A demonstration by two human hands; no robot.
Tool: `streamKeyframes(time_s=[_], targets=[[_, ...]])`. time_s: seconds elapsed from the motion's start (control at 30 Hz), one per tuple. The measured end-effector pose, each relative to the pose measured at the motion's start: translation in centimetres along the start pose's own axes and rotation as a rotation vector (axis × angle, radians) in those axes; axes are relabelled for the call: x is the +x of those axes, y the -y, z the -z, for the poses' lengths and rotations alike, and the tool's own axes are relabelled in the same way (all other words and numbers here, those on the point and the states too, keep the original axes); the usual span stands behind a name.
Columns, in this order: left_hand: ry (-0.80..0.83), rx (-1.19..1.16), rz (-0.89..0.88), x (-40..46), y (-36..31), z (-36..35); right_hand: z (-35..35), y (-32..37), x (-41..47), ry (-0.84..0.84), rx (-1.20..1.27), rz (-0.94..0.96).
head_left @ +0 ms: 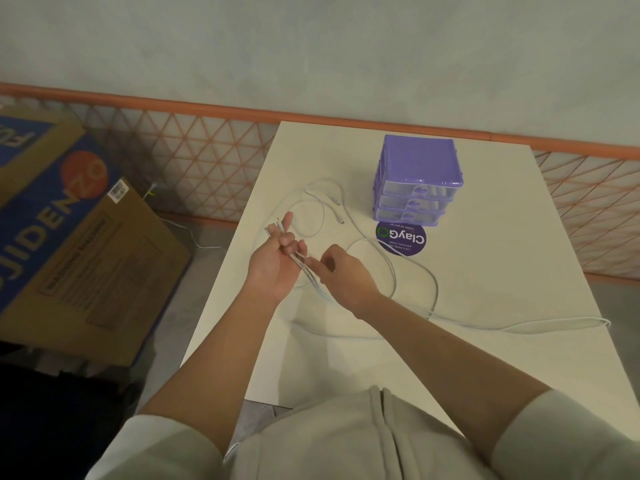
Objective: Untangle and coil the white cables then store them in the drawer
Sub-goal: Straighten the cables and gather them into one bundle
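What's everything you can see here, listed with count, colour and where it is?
white cables: number unclear, white, looped loose across the table, some strands in both hands
drawer unit: one, purple with three clear drawers, all closed, far side of the table
round sticker: one, dark purple with white lettering, on the table in front of the drawer unit
table: one, cream
cardboard box: one, brown with blue print, on the floor to the left
mesh fence: one, orange, along the wall
left hand: palm up, cable ends across its fingers
right hand: grip pinching the strands beside the left hand
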State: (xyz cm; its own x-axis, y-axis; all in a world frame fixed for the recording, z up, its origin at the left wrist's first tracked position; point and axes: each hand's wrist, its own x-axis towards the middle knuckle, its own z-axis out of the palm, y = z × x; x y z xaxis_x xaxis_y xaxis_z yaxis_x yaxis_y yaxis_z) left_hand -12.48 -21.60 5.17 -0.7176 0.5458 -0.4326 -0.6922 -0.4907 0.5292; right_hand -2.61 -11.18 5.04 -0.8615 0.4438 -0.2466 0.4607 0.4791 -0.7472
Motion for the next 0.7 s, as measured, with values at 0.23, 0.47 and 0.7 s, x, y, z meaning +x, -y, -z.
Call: streamKeyframes(time_s=[0.23, 0.47, 0.7], targets=[[-0.046, -0.116, 0.008, 0.8, -0.6, -0.3, 0.9, 0.1, 0.3, 0.083, -0.319, 0.117], [-0.087, -0.289, -0.028, 1.5, -0.6, -0.9, 3.2, 1.1, 0.9, 0.272, 0.022, -0.012], [-0.076, -0.454, -0.049, 2.1, -0.8, 0.1, 8.2, 1.2, 1.7, 0.008, -0.426, 0.055]])
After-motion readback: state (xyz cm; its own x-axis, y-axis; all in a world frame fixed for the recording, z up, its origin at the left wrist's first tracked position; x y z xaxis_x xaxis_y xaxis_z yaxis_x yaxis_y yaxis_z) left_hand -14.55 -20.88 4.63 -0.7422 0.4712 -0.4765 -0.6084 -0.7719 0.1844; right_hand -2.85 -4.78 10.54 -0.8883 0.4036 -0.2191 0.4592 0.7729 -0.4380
